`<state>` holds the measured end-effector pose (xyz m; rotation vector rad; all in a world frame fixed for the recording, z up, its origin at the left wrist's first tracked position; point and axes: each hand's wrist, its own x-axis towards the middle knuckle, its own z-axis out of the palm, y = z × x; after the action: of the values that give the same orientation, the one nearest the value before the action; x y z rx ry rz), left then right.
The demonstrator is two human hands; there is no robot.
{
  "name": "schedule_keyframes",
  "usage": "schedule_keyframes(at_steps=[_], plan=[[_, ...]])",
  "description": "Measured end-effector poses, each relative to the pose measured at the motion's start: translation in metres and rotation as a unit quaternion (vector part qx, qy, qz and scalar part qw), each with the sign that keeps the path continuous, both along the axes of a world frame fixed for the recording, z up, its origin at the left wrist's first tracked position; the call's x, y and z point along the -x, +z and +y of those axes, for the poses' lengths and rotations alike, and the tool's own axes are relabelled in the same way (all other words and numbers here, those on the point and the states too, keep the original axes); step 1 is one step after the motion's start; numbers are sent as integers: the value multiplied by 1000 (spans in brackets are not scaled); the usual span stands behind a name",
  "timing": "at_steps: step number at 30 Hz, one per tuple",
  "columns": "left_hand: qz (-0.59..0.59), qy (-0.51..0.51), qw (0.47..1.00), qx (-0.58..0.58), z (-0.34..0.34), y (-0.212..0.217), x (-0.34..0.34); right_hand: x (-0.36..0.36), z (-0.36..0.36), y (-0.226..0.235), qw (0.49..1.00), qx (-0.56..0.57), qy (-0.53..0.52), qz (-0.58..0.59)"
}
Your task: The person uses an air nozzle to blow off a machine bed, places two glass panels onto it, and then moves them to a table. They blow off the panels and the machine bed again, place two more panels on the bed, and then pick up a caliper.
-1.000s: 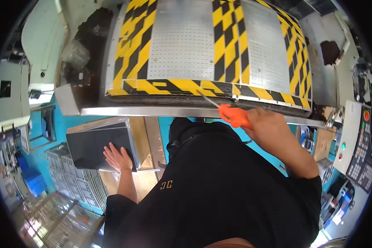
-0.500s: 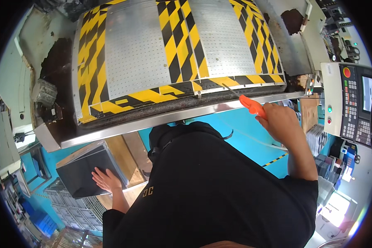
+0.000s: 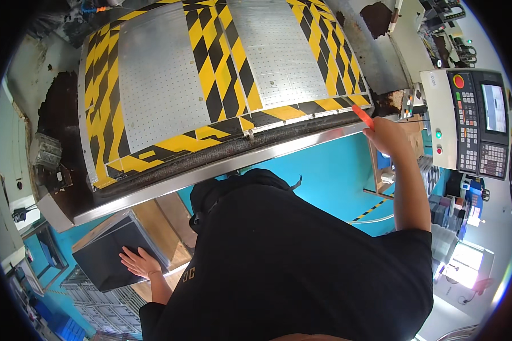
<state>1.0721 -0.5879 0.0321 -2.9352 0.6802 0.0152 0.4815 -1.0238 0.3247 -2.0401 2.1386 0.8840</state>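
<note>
Found left hand [image 3: 140, 263] spread, lying palm-down on black sheet [image 3: 105, 256]; found right hand [image 3: 388, 136] wrapped around orange-handled tool [image 3: 362, 115], positioned at near right corner of perforated metal bed [image 3: 159, 85]. Cannot tell tip contact. Noted yellow-and-black tape [image 3: 210, 85] across bed, metal rail [image 3: 216, 173] along near side, control panel [image 3: 469, 125] at far right.

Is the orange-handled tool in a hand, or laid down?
In a hand: the right hand is closed around the orange-handled tool.
</note>
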Motion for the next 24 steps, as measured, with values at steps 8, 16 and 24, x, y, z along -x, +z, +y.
schedule_keyframes(at_steps=[8,16,24], plan=[[-41,-26,999,-3,10,-7,-3,-100,-3,-79,969,54,156,-182],[-14,-9,1000,-5,-6,13,5,-186,-182,-117,945,129,113,-279],[-14,-7,1000,-21,-7,12,6,-144,-305,-137,954,159,-29,-254]])
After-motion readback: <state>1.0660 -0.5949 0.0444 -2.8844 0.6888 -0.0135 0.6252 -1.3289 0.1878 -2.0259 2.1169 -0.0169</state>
